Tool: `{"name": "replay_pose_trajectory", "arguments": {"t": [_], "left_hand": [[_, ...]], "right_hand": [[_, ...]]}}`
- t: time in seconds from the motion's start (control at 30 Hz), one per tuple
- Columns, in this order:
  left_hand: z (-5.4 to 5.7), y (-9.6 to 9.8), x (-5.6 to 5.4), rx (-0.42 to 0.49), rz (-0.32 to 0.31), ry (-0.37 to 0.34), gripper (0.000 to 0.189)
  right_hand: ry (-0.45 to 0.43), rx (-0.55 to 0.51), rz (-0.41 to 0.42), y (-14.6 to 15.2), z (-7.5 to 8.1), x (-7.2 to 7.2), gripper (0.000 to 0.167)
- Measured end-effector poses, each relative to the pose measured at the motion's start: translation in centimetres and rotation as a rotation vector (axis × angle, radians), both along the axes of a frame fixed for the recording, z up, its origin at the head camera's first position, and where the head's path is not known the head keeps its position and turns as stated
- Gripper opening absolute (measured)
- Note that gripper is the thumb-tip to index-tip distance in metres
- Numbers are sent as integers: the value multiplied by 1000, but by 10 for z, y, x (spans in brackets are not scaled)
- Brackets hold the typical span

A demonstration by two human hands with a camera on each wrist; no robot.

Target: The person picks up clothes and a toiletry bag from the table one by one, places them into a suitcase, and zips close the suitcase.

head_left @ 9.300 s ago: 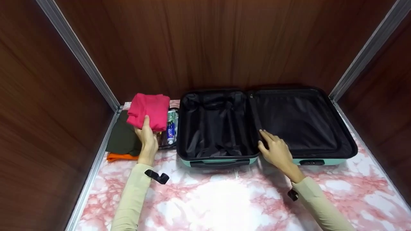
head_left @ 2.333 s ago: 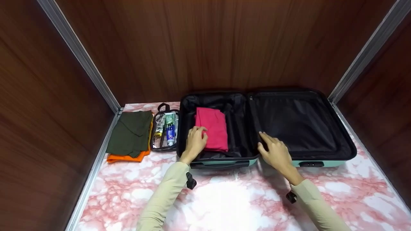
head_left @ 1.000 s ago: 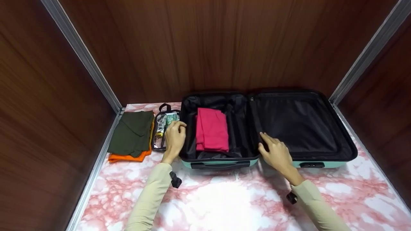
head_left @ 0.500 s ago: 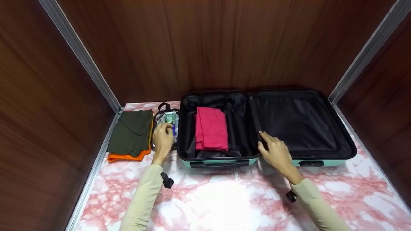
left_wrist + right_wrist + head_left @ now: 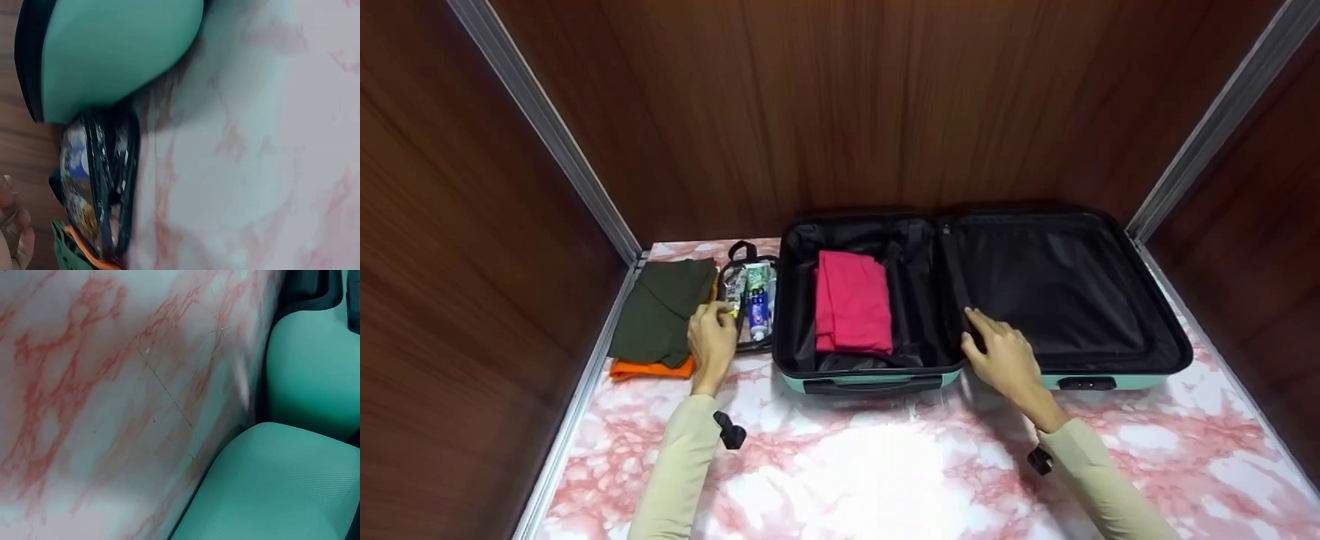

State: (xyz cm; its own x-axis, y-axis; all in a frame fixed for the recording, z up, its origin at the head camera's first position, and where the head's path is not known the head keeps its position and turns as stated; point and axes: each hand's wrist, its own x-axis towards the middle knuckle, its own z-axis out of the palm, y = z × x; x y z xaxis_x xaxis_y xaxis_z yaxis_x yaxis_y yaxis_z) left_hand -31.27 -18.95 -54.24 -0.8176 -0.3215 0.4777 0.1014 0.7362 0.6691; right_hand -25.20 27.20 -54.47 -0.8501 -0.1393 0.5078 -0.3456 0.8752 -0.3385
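Note:
My left hand [image 5: 711,341] hovers with loosely bent fingers between a folded dark green garment [image 5: 660,311] and a clear toiletry pouch [image 5: 744,349], holding nothing. Its fingertips also show at the edge of the left wrist view, beside the pouch [image 5: 101,180]. A toothpaste tube [image 5: 758,315] is visible through the pouch. My right hand [image 5: 1003,354] rests at the middle seam of the opened suitcase [image 5: 874,384], fingers relaxed; the right wrist view does not show it. Inside the left half lies a folded pink garment [image 5: 853,304].
An orange garment [image 5: 652,370] pokes out beneath the green one. The suitcase's right half [image 5: 1057,292] lies open with a black lining. Wooden panels [image 5: 840,112] close in the back and sides. The marble-patterned table [image 5: 840,465] stretches out in front.
The pink garment, earlier in my left hand, now lies in the suitcase. My left hand has let go and moved left past the pouch to the green garment's edge. The right hand stays put.

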Motion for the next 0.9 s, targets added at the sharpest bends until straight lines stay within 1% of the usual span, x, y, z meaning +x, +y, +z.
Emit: {"name": "replay_pose_trajectory", "arguments": {"t": [0.13,0.23,0.33,0.43,0.53,0.63,0.7,0.83,0.9], "left_hand": [[-4,-12,3,11,36,-45,15],[-5,-22,4,27,76,-79,16],[-7,-32,6,52,143,-119,17],[-12,-43,10,85,217,-150,19],[-17,-53,14,111,272,-159,22],[-22,-60,18,134,289,-160,24],[-24,-63,21,149,296,-174,25],[-28,-69,24,197,321,-236,27],[-29,-71,25,244,337,-267,29]], "right_hand": [[6,-4,1,0,-1,0,44],[12,-4,-2,0,-1,0,44],[17,-2,-4,-1,-1,-1,43],[19,3,-2,-1,-1,-1,44],[17,1,5,-1,-1,-1,44],[22,-4,6,-1,-1,-1,44],[29,-5,4,-1,-1,-1,44],[40,-4,-1,-1,-1,-1,43],[42,-6,1,-2,-1,-1,43]]}}
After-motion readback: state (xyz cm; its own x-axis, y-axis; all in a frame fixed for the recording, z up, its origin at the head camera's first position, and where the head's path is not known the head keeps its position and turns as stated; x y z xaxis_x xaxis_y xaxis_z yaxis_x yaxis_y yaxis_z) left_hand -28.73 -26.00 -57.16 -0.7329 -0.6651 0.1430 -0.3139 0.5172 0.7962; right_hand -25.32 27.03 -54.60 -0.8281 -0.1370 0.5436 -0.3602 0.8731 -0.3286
